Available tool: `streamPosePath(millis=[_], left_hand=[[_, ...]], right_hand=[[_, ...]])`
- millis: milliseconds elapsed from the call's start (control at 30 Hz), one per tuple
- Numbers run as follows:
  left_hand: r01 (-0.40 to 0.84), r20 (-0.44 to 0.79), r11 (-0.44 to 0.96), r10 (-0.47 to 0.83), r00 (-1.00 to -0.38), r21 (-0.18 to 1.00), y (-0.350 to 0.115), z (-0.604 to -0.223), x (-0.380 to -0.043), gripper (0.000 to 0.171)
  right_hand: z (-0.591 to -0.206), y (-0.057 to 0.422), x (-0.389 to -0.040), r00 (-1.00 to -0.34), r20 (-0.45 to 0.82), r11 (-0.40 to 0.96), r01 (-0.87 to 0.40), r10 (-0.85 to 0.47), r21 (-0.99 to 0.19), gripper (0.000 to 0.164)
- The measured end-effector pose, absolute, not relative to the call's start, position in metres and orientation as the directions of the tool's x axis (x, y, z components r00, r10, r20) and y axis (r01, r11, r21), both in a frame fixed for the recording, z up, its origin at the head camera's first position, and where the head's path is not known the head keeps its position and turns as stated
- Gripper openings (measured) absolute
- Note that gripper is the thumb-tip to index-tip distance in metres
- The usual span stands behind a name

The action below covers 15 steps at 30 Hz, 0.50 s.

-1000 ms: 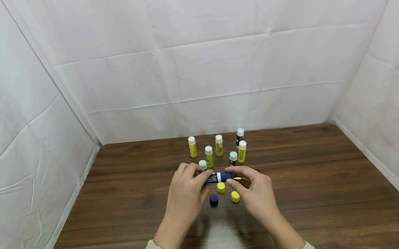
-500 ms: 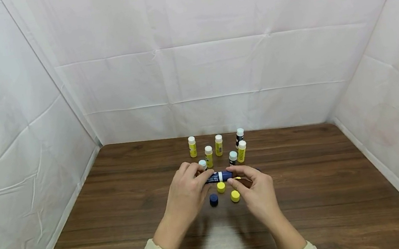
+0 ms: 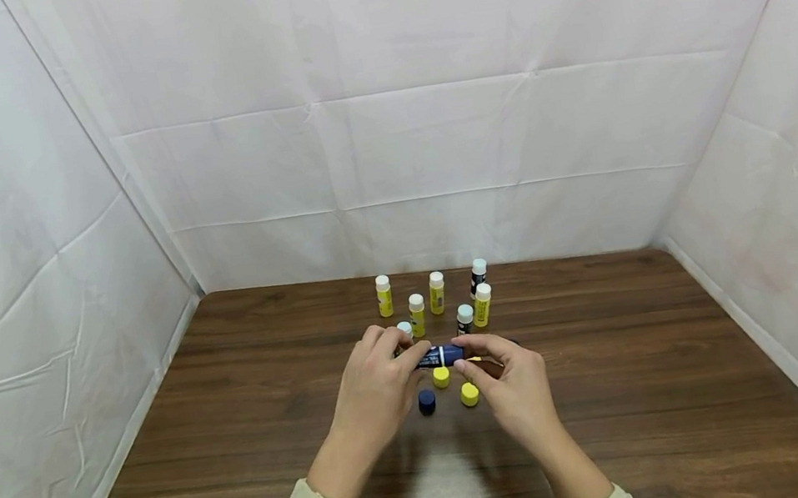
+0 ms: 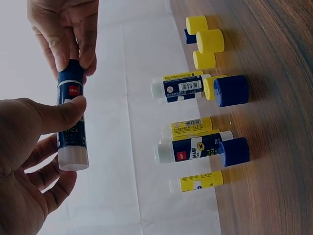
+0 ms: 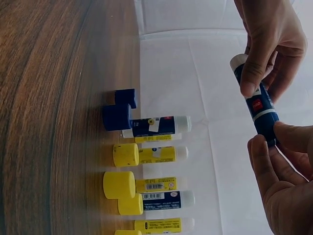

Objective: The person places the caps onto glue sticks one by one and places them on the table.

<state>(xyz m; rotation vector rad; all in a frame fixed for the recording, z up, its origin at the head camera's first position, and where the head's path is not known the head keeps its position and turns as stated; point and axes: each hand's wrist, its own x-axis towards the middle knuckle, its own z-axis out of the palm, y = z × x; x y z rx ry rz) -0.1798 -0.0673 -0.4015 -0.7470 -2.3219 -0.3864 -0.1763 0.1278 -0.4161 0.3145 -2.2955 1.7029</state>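
Above the table, both hands hold a navy glue stick (image 3: pixel 432 358) sideways between them. My left hand (image 3: pixel 368 392) grips its labelled body, with the thumb laid across the label and the white base (image 4: pixel 73 158) showing in the left wrist view. At the other end, my right hand (image 3: pixel 513 381) pinches the navy cap (image 4: pixel 72 72) between thumb and fingers. The cap sits on the stick, with a white band (image 5: pixel 264 113) between it and the label. Below the hands stand a loose navy cap (image 3: pixel 427 402) and yellow caps (image 3: pixel 469 394).
Several yellow glue sticks (image 3: pixel 384 297) and navy glue sticks (image 3: pixel 478 274) stand behind the hands, white ends up. In the right wrist view, another navy cap (image 5: pixel 125 98) stands near yellow caps (image 5: pixel 119 185). White cloth walls (image 3: pixel 431 144) border the wooden table (image 3: pixel 262 418).
Both hands stay almost in place on the glue stick. The white band beside the cap looks slightly narrower than a second ago. The standing sticks and loose caps have not moved.
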Motion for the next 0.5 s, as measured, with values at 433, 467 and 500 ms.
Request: streamPosePath(millis=[433, 467, 500], left_hand=[[0.624, 0.659, 0.777, 0.427, -0.619, 0.082, -0.07, -0.4027, -0.182, 0.035], [0.627, 0.659, 0.775, 0.43, -0.618, 0.083, -0.0702, -0.4029, -0.1821, 0.036], [0.629, 0.658, 0.773, 0.433, -0.617, 0.081, -0.0705, -0.4032, -0.1822, 0.036]], right_hand=[[-0.4141, 0.1275, -0.1754, -0.938, 0.346, 0.285, -0.333, -0.004, -0.899, 0.022], [-0.4141, 0.1273, -0.1754, -0.937, 0.349, 0.281, -0.336, -0.003, -0.899, 0.022], [-0.4142, 0.1272, -0.1752, -0.936, 0.352, 0.276, -0.338, -0.001, -0.9, 0.022]])
